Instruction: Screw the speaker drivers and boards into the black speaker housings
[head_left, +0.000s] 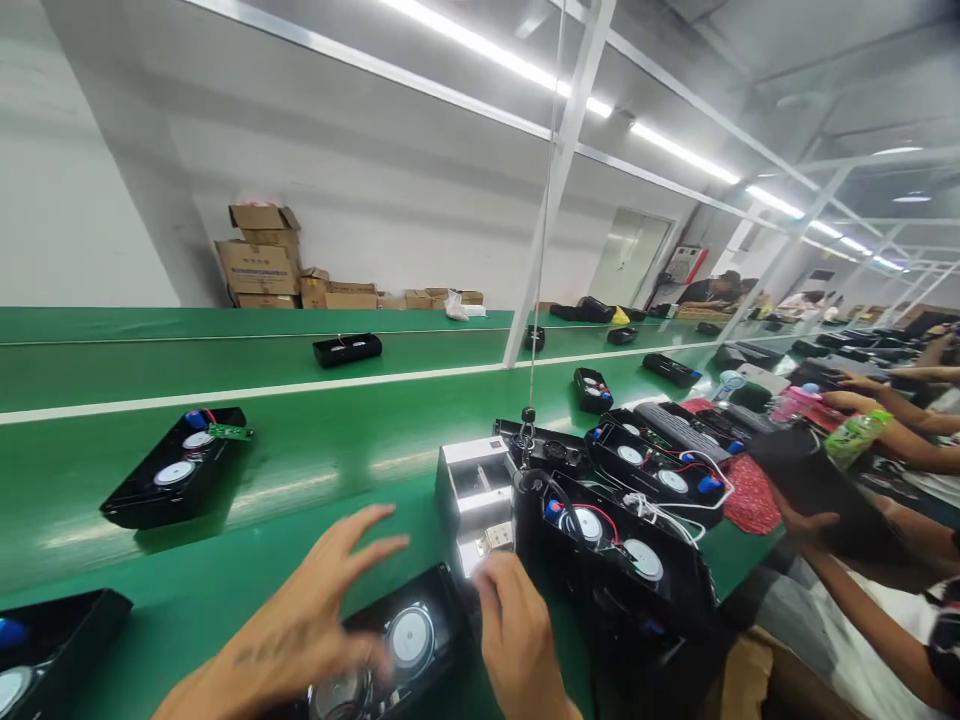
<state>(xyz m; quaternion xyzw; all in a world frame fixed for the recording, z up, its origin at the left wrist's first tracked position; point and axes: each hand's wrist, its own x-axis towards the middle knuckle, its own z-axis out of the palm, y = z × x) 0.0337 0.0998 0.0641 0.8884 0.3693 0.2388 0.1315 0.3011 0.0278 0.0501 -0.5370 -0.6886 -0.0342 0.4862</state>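
Green conveyor [300,500] | left hand [307,630] spread above speaker case [397,645] | right hand [517,640] grips its edge

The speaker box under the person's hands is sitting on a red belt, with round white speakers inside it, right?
Not quite. The belt is green, not red, as the head view shows. The rest is right: the black speaker box lies under the left hand and right hand, with round white speakers inside.
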